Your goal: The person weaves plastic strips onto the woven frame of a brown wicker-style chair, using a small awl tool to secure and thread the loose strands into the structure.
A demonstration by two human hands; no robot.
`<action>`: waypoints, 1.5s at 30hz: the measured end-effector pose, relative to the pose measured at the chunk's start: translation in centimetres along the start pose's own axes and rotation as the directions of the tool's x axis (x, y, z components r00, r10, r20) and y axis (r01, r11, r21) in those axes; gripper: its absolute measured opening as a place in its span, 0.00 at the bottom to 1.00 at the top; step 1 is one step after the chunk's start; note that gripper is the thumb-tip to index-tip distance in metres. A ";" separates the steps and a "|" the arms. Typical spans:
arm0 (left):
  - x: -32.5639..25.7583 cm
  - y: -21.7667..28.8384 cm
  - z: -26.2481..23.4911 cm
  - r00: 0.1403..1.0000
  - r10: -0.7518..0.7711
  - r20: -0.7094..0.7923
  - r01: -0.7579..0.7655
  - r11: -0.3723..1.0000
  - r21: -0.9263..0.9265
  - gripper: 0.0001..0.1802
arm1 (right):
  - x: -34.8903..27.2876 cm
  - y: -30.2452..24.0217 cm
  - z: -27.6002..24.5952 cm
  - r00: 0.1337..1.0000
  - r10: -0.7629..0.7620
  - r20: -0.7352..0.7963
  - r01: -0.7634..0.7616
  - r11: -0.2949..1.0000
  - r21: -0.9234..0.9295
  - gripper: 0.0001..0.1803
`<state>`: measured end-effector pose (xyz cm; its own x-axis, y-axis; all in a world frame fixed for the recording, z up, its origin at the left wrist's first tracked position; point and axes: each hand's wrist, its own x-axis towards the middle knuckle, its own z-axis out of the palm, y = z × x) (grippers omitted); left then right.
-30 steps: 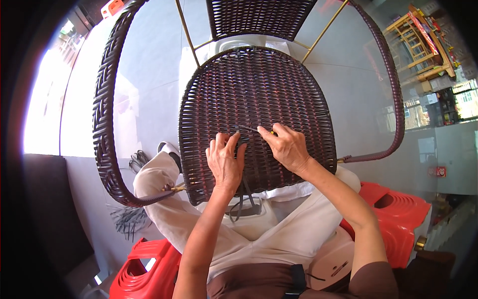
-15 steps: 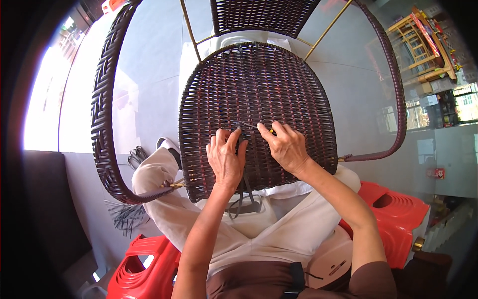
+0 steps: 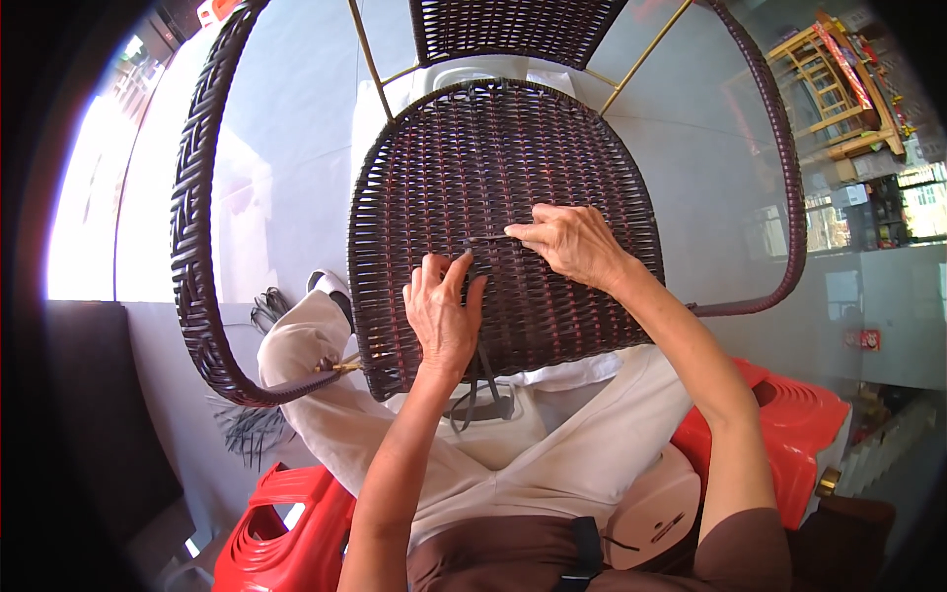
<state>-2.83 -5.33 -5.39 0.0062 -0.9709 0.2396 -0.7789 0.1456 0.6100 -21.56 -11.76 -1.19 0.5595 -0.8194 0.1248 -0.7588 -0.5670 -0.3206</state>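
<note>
In front of me is the dark brown woven seat [image 3: 493,148] of a wicker chair. My left hand [image 3: 443,311] rests on its middle, fingers bent on the weave, thumb and forefinger apart. To its right, my right hand [image 3: 572,247] is closed round a thin screwdriver [image 3: 488,238], whose dark shaft points left, its tip at the weave just beyond my left forefinger. The palm hides the handle. A loose dark flat strand [image 3: 472,395] dangles in a loop over the seat's near edge, below my left hand. Whether my left fingers touch it is hidden.
Woven armrests curve round at left [image 3: 197,197] and right [image 3: 784,168], with the woven backrest [image 3: 513,30] beyond. A white stool [image 3: 513,429] shows beneath the seat. Red plastic stools [image 3: 296,533] stand on both sides of me. Loose dark strands [image 3: 252,429] lie on the floor at left.
My right hand has moved up and slightly right, turning so the screwdriver shaft lies flatter and its handle is out of sight. My left hand stays nearly where it was.
</note>
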 end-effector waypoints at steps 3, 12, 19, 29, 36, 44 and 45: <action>-0.1 -0.2 -0.1 1.000 0.010 0.000 -0.010 1.000 0.016 0.16 | -0.1 -0.6 0.6 1.000 -0.003 -0.001 0.003 0.997 -0.080 0.11; 0.0 0.0 -0.2 1.000 0.000 0.002 0.000 1.000 0.012 0.16 | 2.0 1.5 0.6 0.976 0.052 0.211 -0.093 0.977 0.191 0.10; 0.0 0.2 -0.4 1.000 -0.001 -0.013 0.000 1.000 -0.013 0.13 | 2.5 2.6 0.6 0.939 0.051 0.339 -0.195 0.893 0.406 0.14; 3.4 -1.0 -1.0 0.999 -0.015 -0.033 0.013 0.998 -0.059 0.07 | 2.8 3.6 0.7 0.936 0.033 0.351 -0.231 0.810 0.538 0.13; 4.4 -1.7 -0.9 0.994 0.066 0.083 -0.062 0.997 -0.050 0.06 | 3.4 3.8 0.1 0.914 0.012 0.406 -0.276 0.754 0.597 0.12; 4.4 -1.9 -0.6 0.978 0.202 0.056 -0.203 0.979 0.000 0.05 | 3.4 4.0 0.5 0.914 0.029 0.406 -0.278 0.772 0.572 0.12; 4.4 -1.9 -0.6 0.972 0.230 0.046 -0.230 0.973 -0.008 0.05 | 3.4 4.0 0.6 0.914 0.030 0.404 -0.279 0.770 0.573 0.12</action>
<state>-0.94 -9.74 -5.07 -0.2023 -0.9190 0.3386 -0.7542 0.3667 0.5447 -22.49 -16.80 -2.57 0.6231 -0.7322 -0.2749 -0.5495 -0.1597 -0.8201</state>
